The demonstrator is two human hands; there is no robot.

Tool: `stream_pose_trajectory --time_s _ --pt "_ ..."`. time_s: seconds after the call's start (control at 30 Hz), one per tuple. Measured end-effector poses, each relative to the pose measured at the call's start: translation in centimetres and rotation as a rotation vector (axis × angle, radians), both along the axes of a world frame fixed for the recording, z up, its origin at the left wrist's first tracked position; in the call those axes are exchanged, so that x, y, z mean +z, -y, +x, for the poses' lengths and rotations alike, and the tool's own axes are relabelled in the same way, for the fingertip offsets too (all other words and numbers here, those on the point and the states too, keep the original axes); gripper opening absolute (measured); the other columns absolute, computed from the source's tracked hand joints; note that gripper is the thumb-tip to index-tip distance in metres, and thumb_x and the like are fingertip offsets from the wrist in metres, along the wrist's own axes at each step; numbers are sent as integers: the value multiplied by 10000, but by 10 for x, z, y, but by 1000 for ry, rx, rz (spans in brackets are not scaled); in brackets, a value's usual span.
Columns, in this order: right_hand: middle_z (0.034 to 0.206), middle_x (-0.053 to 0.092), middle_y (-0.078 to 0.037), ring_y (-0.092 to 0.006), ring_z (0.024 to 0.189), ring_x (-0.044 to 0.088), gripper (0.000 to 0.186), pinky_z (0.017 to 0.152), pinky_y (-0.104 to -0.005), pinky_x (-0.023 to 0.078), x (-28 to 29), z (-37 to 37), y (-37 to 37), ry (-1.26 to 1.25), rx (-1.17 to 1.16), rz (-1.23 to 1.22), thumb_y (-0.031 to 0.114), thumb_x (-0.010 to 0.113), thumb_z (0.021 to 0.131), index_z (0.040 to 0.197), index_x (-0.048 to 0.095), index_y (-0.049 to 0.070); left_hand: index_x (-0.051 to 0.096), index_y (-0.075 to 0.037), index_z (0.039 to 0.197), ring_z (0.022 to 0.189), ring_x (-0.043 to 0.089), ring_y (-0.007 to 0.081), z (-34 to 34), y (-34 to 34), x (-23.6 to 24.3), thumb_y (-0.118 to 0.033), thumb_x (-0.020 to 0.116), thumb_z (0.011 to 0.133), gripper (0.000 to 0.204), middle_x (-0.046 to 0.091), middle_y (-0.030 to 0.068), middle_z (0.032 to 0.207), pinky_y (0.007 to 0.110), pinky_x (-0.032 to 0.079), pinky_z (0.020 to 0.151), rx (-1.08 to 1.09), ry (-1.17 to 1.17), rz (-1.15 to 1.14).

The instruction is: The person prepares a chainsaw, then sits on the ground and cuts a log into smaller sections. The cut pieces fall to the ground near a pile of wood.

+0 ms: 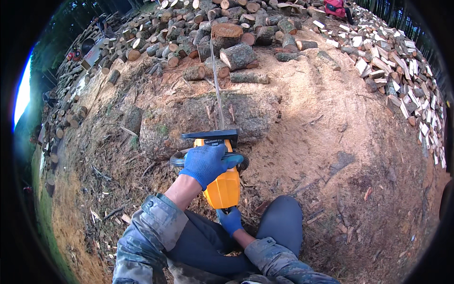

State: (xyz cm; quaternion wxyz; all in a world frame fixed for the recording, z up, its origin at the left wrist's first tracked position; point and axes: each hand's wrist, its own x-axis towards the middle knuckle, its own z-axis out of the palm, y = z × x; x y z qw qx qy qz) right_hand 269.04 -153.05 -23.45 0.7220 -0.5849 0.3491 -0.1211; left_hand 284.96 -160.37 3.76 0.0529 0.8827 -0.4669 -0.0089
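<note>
A yellow chainsaw [224,190] is held between my knees and a thick log, its black hand guard [210,134] facing away from me. My left hand [204,164], in a blue glove, wraps round the front handle. Behind the yellow body my right hand [230,221], also in a blue glove, is closed on the rear handle; its fingers are partly hidden. The long guide bar [217,87] points away over the thick bark-covered log [175,120], which lies crosswise. Whether the bar touches the bark I cannot tell.
Cut round logs [238,56] are heaped beyond the thick log. Split firewood [385,61] is piled along the right. Sawdust [326,94] and wood chips cover the ground. At the far left a person [100,23] is near the woodpile; a red item [335,8] is at the top right.
</note>
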Motion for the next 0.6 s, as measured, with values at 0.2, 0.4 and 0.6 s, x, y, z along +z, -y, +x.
stream_pose_trajectory --time_s 0.2,0.4,0.6 --pt "990 795 -144 -249 913 774 400 819 -385 587 -23 -3 14 -59 -51 -85 294 814 884 1129 736 -14 715 -85 855 752 714 421 2 18 -5 -698 688 884 614 708 195 768 526 566 683 -28 -76 6" --pt "1009 784 -138 -246 932 755 417 839 -383 580 -15 -3 19 -55 -41 0 303 810 887 1150 730 -11 716 -69 886 809 724 413 8 33 -18 -696 668 903 629 733 189 837 526 569 713 -33 -60 88" --pt "1048 786 -148 -265 976 762 461 861 -387 583 -9 -6 34 -107 8 -7 331 800 891 1199 721 -3 718 -63 913 868 724 415 1 48 -14 -710 636 917 652 743 195 894 519 566 773 13 -82 128"
